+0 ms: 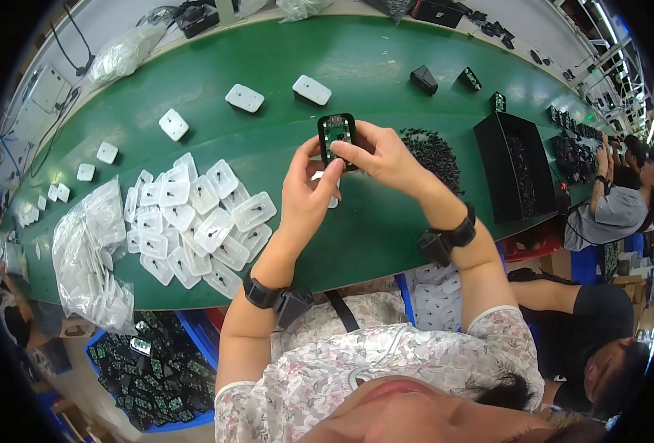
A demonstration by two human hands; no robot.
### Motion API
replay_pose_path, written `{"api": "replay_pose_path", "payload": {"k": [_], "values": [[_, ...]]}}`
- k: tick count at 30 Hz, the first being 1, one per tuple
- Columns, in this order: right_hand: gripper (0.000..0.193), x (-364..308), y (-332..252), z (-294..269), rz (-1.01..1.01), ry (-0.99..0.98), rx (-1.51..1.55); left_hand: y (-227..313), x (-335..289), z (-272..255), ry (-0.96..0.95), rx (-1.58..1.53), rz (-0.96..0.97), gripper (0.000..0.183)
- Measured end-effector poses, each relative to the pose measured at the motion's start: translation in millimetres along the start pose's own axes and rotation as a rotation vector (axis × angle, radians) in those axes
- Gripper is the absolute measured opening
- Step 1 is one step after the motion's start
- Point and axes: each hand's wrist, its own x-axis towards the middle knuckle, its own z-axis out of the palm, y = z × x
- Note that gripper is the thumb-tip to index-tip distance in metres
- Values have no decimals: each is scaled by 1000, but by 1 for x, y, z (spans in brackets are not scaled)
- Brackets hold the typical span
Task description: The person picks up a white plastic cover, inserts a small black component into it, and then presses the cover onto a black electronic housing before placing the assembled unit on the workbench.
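Note:
In front of me, above the green table, both hands hold a small black housing with a green circuit board [337, 131] inside it. My left hand [306, 193] is closed round its left side and lower end. My right hand [390, 159] grips the right side, with fingers lying over the board's lower half. Something white [333, 201] shows just below my hands; its shape is mostly hidden. Left of my left hand lies a heap of translucent white plastic covers [212, 230], each with a small dark piece on it. To the right of my right hand is a pile of small black parts [432, 156].
A black box [498, 166] of small parts stands right on the green table [371, 251]. White rectangular units [312, 90] line the far side; dark housings [424, 80] lie far right. Plastic bags [83, 251] lie left, above a blue bin [194, 332] of boards. Co-workers [615, 207] sit right.

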Motion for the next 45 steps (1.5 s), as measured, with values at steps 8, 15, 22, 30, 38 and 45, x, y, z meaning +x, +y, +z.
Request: {"api": "replay_pose_path", "payload": {"k": [8, 15, 22, 30, 38, 45], "values": [[35, -11, 16, 24, -196, 229, 84, 14, 3, 3, 33, -278, -135, 31], [27, -21, 9, 15, -17, 171, 313, 2, -3, 6, -36, -131, -136, 25], [23, -22, 8, 15, -29, 189, 250, 5, -6, 11, -32, -39, -109, 24], [42, -19, 16, 9, -166, 107, 296, 18, -3, 6, -83, -332, -253, 29], [46, -12, 26, 4, -28, -150, 586, 15, 3, -8, -148, -371, -366, 37], [41, -3, 32, -5, -171, 4, 884, 2, -15, -15, 85, 984, 31, 51]]}}
